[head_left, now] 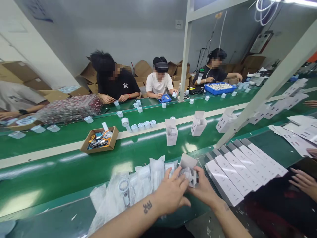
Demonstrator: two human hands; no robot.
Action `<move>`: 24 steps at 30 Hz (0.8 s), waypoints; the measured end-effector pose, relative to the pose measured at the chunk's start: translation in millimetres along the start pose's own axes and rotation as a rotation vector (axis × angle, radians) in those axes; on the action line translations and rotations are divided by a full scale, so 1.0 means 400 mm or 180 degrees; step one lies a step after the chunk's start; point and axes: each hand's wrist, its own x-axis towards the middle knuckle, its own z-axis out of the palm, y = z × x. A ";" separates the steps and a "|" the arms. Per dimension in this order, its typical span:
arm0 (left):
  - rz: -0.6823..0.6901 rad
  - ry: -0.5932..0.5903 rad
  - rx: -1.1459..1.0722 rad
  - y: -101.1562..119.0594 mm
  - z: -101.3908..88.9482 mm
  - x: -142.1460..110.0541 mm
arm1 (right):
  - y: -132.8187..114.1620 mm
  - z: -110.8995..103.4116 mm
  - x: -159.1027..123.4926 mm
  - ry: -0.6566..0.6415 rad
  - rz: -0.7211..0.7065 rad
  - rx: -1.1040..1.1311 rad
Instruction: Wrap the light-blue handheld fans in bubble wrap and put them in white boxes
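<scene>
My right hand (204, 187) is wrapped round a small white box (188, 160) whose flap stands up. In the box's mouth sits something in clear plastic wrap (189, 174); its kind is hard to make out. My left hand (170, 191) reaches across to the box with fingers spread, the fingertips at the plastic wrap and the thumb apart. Left of the box, several items in white bubble-wrap pouches (142, 178) lie in a row. A round-headed white device (124, 191) shows through the nearest pouch.
Flat white boxes (237, 168) lie overlapped at right, near another person's hand (304, 181). Open filled boxes (171, 134) stand on the green conveyor belt (146, 145). A cardboard tray (100, 140) holds mixed parts. A white post (267, 76) slants down at right. Several people sit opposite.
</scene>
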 end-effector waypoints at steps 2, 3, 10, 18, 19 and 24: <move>0.0173 0.0199 -0.0052 0.006 -0.009 -0.044 | -0.032 -0.042 0.012 -0.0007 -0.0140 -0.0214; 0.0171 0.0397 -0.0069 0.007 -0.022 -0.069 | -0.056 -0.064 0.028 -0.0007 -0.0305 -0.0332; -0.2136 0.2350 -0.0877 -0.081 -0.020 -0.312 | -0.242 -0.022 0.359 -0.0203 -0.0908 -0.0550; -0.6238 0.2792 -0.1470 -0.305 0.067 -0.871 | -0.150 0.353 0.655 -0.0759 -0.0797 -0.0516; -0.6507 0.2832 -0.1320 -0.330 0.058 -0.947 | -0.132 0.373 0.668 -0.0725 -0.0769 -0.0538; -0.7616 0.2629 -0.1104 -0.431 0.041 -1.214 | -0.146 0.350 0.656 -0.0666 -0.0504 -0.0366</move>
